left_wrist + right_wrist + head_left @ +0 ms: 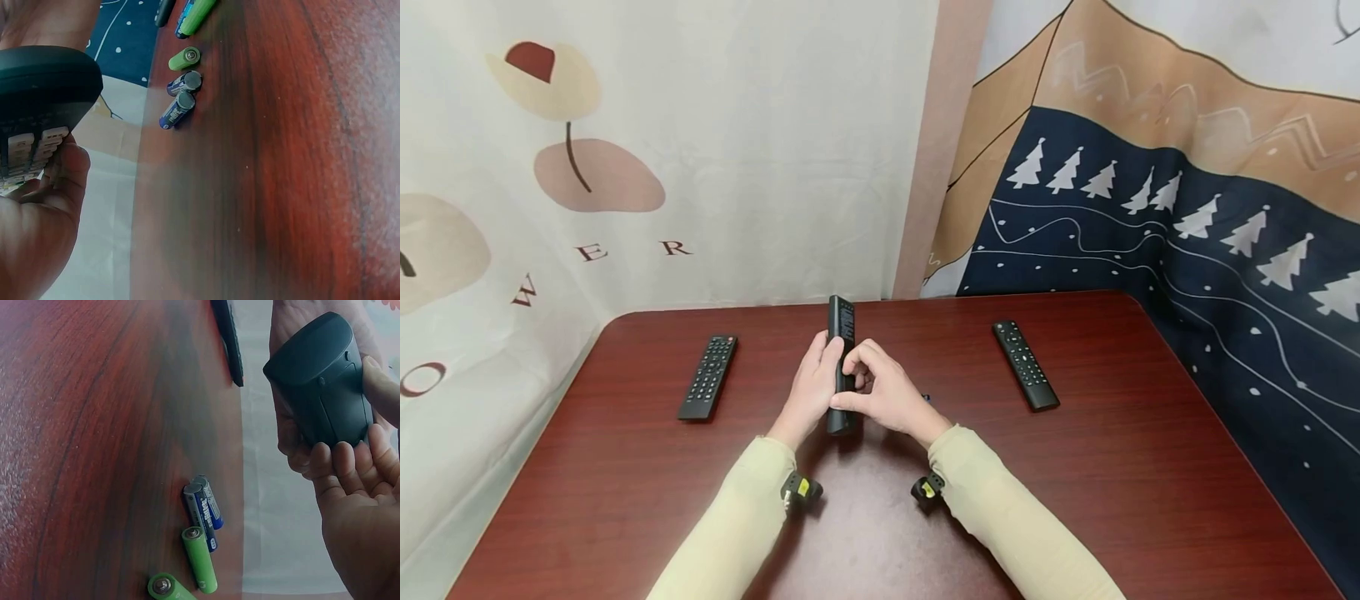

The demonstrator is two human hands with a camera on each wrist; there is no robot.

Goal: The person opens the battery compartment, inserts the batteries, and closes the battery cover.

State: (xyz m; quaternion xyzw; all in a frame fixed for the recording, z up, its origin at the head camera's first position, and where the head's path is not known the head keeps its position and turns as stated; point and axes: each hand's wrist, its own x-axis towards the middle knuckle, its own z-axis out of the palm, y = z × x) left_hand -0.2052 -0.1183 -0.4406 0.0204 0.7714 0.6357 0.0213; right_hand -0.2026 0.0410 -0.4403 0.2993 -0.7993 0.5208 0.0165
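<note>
Between both hands point(811, 385) point(889, 392), black remote point(843, 383)

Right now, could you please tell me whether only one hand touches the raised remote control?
No, the left hand and right hand both hold the black remote control.

I can see four dark red letters printed on the white cloth sheet with pale round shapes point(790, 167). From left to right they are an O point(422, 379), a W point(524, 290), an E point(591, 252) and an R point(676, 248). The O sits lowest, and the letters climb as they go right. A small round blue and silver battery point(201, 515) has light writing on its side, but it is too blurry for me. The long black plastic remote held up in the middle point(844, 323), the flat black plastic remote on the left point(709, 379) and the flat black plastic remote on the right point(1026, 365) have tiny marks, too small to read.
</note>
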